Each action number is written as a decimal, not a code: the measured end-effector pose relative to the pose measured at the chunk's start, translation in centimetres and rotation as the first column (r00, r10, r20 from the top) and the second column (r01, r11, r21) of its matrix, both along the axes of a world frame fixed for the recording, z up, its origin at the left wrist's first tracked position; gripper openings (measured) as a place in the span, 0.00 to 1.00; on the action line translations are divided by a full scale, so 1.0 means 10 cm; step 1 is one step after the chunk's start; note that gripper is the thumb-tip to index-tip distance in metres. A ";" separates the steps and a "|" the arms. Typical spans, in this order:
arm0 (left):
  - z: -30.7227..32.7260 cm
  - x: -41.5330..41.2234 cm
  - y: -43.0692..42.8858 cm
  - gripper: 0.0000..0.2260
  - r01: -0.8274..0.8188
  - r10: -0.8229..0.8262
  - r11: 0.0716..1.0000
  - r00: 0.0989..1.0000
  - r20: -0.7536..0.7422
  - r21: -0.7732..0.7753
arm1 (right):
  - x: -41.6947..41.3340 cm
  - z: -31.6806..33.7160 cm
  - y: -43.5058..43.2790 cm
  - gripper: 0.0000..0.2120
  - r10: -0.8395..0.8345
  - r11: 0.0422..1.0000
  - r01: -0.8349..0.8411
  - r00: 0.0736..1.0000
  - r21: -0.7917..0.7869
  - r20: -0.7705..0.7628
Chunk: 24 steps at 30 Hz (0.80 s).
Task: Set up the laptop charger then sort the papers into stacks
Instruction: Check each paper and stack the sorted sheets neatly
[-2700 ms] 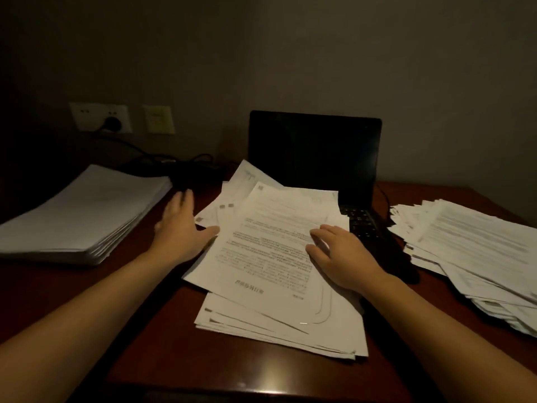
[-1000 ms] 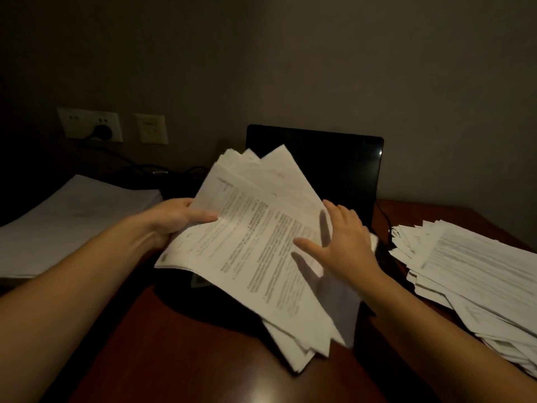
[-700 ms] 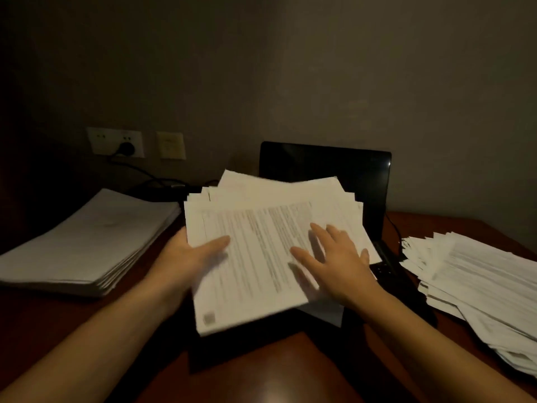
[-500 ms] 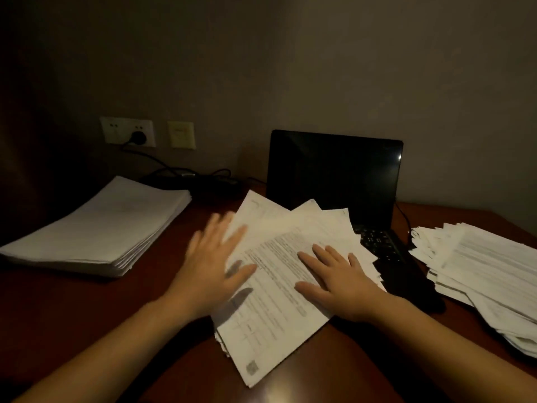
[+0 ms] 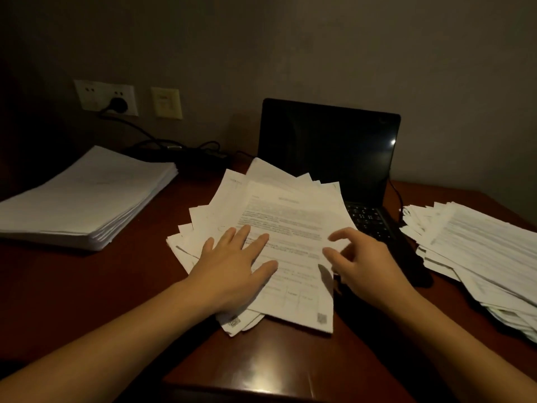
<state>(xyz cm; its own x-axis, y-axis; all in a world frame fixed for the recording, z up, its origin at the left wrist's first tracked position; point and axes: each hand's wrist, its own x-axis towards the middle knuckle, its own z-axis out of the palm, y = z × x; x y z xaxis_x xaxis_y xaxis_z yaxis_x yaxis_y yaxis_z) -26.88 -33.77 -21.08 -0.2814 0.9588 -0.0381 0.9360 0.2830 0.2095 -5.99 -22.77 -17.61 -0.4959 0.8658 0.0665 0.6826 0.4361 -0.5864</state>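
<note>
Papers (image 5: 290, 228) fanned, long axis toward laptop (image 5: 328, 146)

The surface (image 5: 96, 286) is dark red-brown wood, and it is shiny. A patch of light shines on it, closer to the person than the left hand (image 5: 232, 271) and the right hand (image 5: 369, 269). Far behind both hands stands a plain grey wall (image 5: 348, 53). On it, up and left of the left hand, sits a small yellowish square plate (image 5: 166, 102). A white socket plate (image 5: 106, 98) is just beside it, further left.
</note>
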 end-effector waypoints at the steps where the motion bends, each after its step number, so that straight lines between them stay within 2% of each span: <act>1: 0.00 0.04 0.01 0.31 -0.032 0.032 0.999 0.999 -0.009 0.002 | 0.02 -0.01 -0.05 0.18 -0.015 0.997 0.015 1.000 -0.072 0.005; 5: -0.03 0.14 0.06 0.31 -0.123 0.124 0.992 0.991 -0.040 0.026 | 0.07 0.04 -0.16 0.29 -0.016 0.975 0.021 1.000 -0.221 0.023; 8: -0.06 0.13 0.07 0.31 -0.157 0.157 0.987 0.988 0.004 0.019 | 0.14 0.08 -0.18 0.35 -0.038 0.979 0.061 0.992 -0.196 0.119; 10: -0.07 0.12 0.07 0.31 -0.172 0.171 0.985 0.985 0.033 0.023 | 0.17 0.06 -0.21 0.36 -0.039 0.968 0.044 0.999 -0.247 0.023; 14: -0.07 0.07 0.07 0.29 -0.177 0.165 0.979 0.980 0.110 0.100 | 0.12 0.01 -0.28 0.35 0.006 0.896 -0.110 0.972 -0.430 -0.235; 16: -0.06 0.01 0.04 0.27 -0.086 0.060 0.972 0.991 0.121 0.220 | 0.07 -0.05 -0.27 0.37 -0.016 0.826 -0.197 0.928 -0.528 -0.371; 18: 0.00 -0.06 -0.01 0.27 0.104 -0.166 0.941 0.972 0.168 0.323 | 0.04 -0.10 -0.24 0.39 -0.059 0.773 -0.261 0.877 -0.578 -0.476; 19: 0.03 -0.10 -0.05 0.28 0.203 -0.276 0.923 0.941 0.196 0.328 | 0.03 -0.10 -0.23 0.40 -0.077 0.762 -0.279 0.857 -0.585 -0.510; 21: 0.06 -0.14 -0.10 0.31 0.317 -0.386 0.907 0.889 0.246 0.277 | -0.02 -0.09 -0.20 0.42 -0.083 0.770 -0.295 0.832 -0.565 -0.548; 24: 0.08 -0.15 -0.09 0.29 0.345 -0.426 0.890 0.862 0.274 0.298 | -0.11 -0.06 -0.18 0.42 -0.054 0.822 -0.278 0.831 -0.498 -0.554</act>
